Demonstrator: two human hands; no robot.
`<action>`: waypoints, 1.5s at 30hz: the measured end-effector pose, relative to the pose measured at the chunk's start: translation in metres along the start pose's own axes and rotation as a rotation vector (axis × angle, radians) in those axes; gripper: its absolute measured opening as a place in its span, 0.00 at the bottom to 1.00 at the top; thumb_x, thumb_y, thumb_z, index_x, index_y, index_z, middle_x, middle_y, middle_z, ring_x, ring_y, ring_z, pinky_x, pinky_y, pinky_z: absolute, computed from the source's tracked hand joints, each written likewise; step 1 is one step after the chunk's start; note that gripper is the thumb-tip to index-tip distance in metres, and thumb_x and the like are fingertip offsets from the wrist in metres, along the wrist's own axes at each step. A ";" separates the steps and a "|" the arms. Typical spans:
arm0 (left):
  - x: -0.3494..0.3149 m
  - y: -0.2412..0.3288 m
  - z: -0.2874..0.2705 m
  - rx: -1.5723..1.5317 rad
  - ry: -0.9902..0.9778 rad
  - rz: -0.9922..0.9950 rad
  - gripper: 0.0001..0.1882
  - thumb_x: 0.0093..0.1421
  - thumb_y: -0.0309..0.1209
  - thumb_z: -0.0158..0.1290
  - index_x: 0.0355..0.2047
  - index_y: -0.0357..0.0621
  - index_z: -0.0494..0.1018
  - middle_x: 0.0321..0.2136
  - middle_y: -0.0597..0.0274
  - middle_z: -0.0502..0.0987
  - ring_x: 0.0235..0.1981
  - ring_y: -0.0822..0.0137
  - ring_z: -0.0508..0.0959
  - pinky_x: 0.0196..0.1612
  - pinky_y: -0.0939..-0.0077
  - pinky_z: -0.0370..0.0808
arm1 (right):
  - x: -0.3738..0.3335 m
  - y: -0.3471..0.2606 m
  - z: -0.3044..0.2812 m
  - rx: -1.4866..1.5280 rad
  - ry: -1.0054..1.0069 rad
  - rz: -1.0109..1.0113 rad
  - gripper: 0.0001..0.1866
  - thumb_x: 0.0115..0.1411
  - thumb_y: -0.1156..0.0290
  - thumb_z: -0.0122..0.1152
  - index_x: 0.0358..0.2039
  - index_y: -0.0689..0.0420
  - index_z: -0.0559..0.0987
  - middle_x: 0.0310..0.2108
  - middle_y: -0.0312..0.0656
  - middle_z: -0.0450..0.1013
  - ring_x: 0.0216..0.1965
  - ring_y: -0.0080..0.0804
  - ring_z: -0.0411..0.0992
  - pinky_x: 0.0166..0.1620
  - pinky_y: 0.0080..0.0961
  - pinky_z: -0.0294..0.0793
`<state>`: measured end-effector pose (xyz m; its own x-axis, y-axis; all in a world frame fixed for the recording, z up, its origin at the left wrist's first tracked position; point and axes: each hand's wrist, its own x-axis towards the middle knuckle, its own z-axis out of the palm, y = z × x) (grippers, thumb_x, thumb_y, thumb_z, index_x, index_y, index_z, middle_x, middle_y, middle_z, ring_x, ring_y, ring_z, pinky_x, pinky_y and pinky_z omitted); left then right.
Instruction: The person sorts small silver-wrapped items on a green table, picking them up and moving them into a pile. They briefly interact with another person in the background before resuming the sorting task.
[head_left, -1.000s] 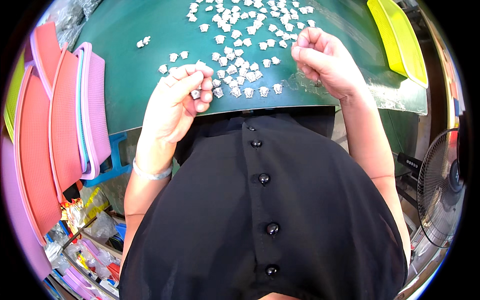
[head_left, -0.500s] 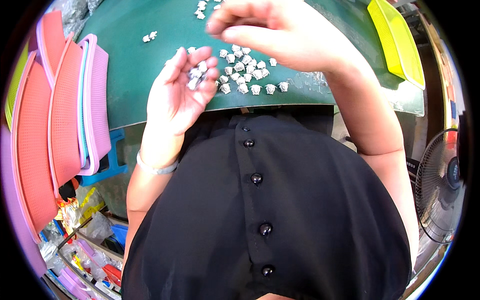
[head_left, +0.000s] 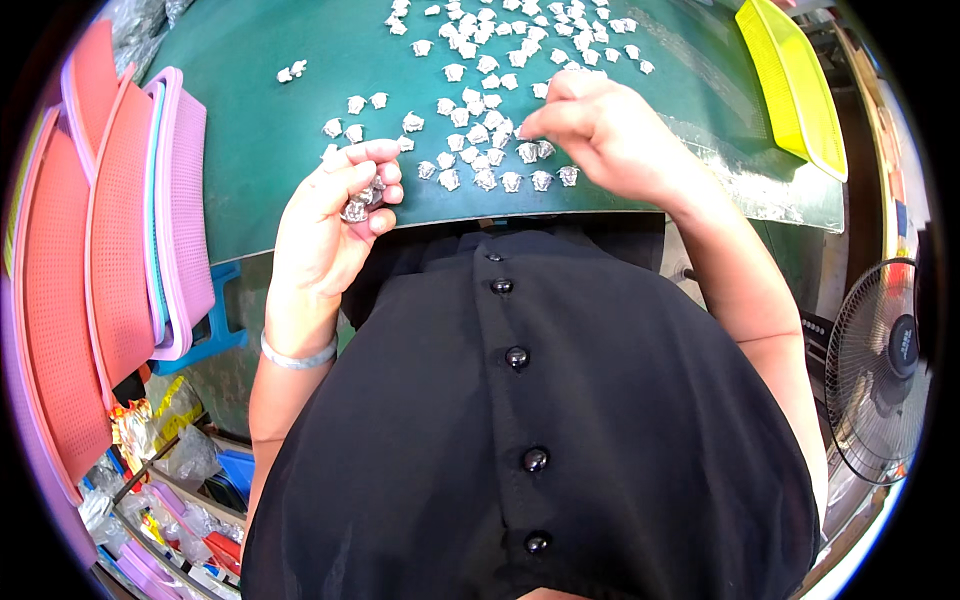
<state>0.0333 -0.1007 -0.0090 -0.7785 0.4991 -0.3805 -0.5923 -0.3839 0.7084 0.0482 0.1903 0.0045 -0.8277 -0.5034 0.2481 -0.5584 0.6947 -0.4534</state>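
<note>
My left hand [head_left: 335,205] is cupped at the front edge of the table, fingers curled around several small silvery metal pieces [head_left: 357,207], knobbly like tiny figure heads. Over the table, my right hand [head_left: 612,130] is closed in a pinch with its fingertips at the right side of a cluster of the same pieces [head_left: 478,133]. Whether a piece sits between those fingertips is hidden. Along the front edge runs a loose row of pieces [head_left: 511,182], and a few others [head_left: 355,104] lie just beyond my left hand.
The green tabletop [head_left: 250,150] carries many more pieces [head_left: 520,30] towards the back and a small pair [head_left: 291,71] at the left. Stacked pink and purple baskets [head_left: 130,230] stand left, a yellow-green basket [head_left: 795,90] right. A black fan [head_left: 875,370] is at the lower right.
My right hand has come down and nearer, from above the far pieces to the cluster, its fingers now pinched. The left hand has lowered slightly and curled around its pieces.
</note>
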 end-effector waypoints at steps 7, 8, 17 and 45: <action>-0.004 -0.001 -0.003 0.054 0.024 0.025 0.11 0.64 0.28 0.46 0.43 0.34 0.72 0.29 0.63 0.73 0.29 0.74 0.72 0.26 0.85 0.67 | -0.007 -0.002 -0.001 0.002 -0.032 0.120 0.05 0.51 0.72 0.61 0.29 0.57 0.78 0.29 0.42 0.71 0.36 0.43 0.71 0.39 0.35 0.72; -0.003 -0.002 -0.003 0.059 0.025 0.027 0.11 0.64 0.28 0.46 0.43 0.34 0.72 0.29 0.63 0.73 0.29 0.74 0.72 0.25 0.85 0.67 | -0.006 -0.004 0.001 -0.010 -0.040 0.138 0.05 0.51 0.72 0.61 0.29 0.57 0.78 0.29 0.42 0.71 0.36 0.43 0.72 0.38 0.35 0.72; -0.004 -0.004 -0.002 0.100 0.040 0.037 0.11 0.64 0.28 0.46 0.42 0.34 0.72 0.29 0.62 0.72 0.30 0.73 0.71 0.25 0.86 0.66 | -0.011 0.007 -0.008 0.062 -0.058 0.117 0.05 0.51 0.75 0.58 0.29 0.58 0.79 0.29 0.44 0.73 0.35 0.44 0.73 0.39 0.35 0.72; -0.016 -0.028 0.025 0.112 -0.016 -0.082 0.10 0.64 0.29 0.48 0.41 0.35 0.72 0.27 0.64 0.72 0.24 0.78 0.68 0.23 0.90 0.62 | -0.053 -0.018 0.021 -0.008 0.166 0.265 0.09 0.51 0.65 0.63 0.32 0.55 0.79 0.29 0.41 0.70 0.33 0.40 0.72 0.37 0.33 0.71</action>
<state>0.0672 -0.0780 -0.0076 -0.7245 0.5380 -0.4308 -0.6263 -0.2528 0.7375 0.1033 0.1939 -0.0190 -0.9420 -0.2137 0.2589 -0.3217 0.7950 -0.5143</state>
